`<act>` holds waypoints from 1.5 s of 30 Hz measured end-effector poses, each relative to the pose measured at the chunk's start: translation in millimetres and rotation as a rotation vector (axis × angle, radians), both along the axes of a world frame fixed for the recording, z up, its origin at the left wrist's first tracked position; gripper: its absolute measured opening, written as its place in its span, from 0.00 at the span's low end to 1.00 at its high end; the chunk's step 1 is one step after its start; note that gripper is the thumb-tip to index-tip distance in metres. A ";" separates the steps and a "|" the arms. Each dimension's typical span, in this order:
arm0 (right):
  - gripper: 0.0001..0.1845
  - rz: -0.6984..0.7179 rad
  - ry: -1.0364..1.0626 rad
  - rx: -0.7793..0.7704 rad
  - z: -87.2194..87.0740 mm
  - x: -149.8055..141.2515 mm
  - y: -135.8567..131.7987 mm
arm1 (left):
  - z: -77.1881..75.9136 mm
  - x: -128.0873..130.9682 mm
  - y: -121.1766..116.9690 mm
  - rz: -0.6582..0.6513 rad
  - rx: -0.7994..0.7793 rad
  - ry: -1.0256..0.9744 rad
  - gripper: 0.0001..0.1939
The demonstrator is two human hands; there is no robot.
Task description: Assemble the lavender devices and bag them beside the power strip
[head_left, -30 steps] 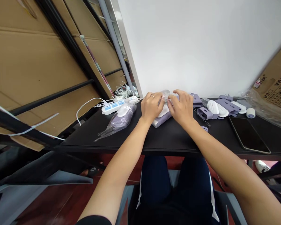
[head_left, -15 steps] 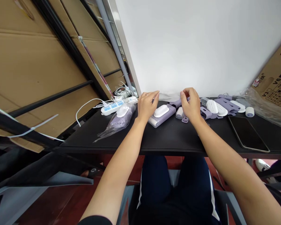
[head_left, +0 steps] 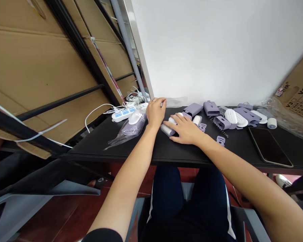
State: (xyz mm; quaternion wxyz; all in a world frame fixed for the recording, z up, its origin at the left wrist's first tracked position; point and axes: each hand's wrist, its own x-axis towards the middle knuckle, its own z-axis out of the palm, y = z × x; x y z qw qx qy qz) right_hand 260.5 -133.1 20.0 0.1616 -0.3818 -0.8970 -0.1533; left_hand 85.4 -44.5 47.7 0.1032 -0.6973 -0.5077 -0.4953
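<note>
The right hand (head_left: 183,131) hides most of the lilac device (head_left: 167,130) beneath it. Anything at the left hand's (head_left: 156,112) fingertips is too small to tell. The cardboard box (head_left: 299,85) is cut off by the picture's edge.

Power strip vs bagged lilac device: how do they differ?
The power strip is white with blue panels; the bagged lilac device is lilac and white. The strip lies bare with white cables trailing; the device sits in clear plastic with a loose tail. The strip lies farther back than the device. Both lie on the black desk.
</note>
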 end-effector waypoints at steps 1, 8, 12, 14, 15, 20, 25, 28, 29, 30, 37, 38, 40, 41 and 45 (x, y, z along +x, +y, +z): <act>0.38 0.028 -0.013 0.006 1.9 -0.8 -2.3 | -0.1 -0.4 0.3 -0.001 -0.004 -0.004 0.10; 0.34 0.263 -0.066 0.088 14.8 -6.7 -21.7 | -1.9 -5.5 4.7 -0.064 -0.073 -0.039 0.12; 0.35 0.336 -0.096 0.100 5.4 -20.7 -49.0 | -4.9 -9.2 8.7 -0.113 -0.104 -0.029 0.13; 0.38 0.259 -0.075 0.118 -3.6 -26.1 -68.7 | -6.3 -10.6 10.2 -0.124 -0.111 -0.021 0.14; 0.38 0.235 -0.076 0.135 -8.4 -26.9 -79.0 | -6.8 -11.1 10.8 -0.124 -0.108 -0.020 0.15; 0.29 0.145 -0.053 0.341 -28.0 -9.2 -122.2 | -7.2 -10.7 9.7 -0.112 -0.076 0.011 0.16; 0.29 0.012 0.075 0.348 -36.5 19.9 -141.7 | -6.7 -6.7 6.0 -0.113 -0.065 0.066 0.14; 0.26 -0.047 0.109 0.286 -37.8 33.3 -144.3 | -7.0 -5.2 6.1 -0.104 -0.078 0.058 0.14; 0.25 -0.067 0.123 0.262 -38.0 37.3 -144.3 | -7.3 -4.9 6.3 -0.101 -0.082 0.060 0.14; 0.25 -0.084 0.141 0.243 -37.8 41.2 -144.0 | -7.5 -4.6 6.3 -0.101 -0.086 0.065 0.14; 0.32 -0.098 0.215 0.356 -21.8 61.0 -130.4 | -6.9 2.5 1.1 -0.087 -0.129 0.111 0.15; 0.32 -0.123 0.224 0.392 -17.0 61.8 -126.4 | -6.2 4.1 -0.2 -0.088 -0.133 0.114 0.15; 0.31 -0.184 0.231 0.434 -6.9 62.2 -117.3 | -4.1 6.8 -3.4 -0.098 -0.127 0.113 0.15; 0.30 -0.213 0.225 0.436 -2.1 62.3 -112.4 | -2.8 7.9 -5.3 -0.106 -0.120 0.111 0.15; 0.27 -0.291 0.184 0.437 11.2 63.8 -93.3 | 3.4 10.7 -13.7 -0.137 -0.087 0.103 0.15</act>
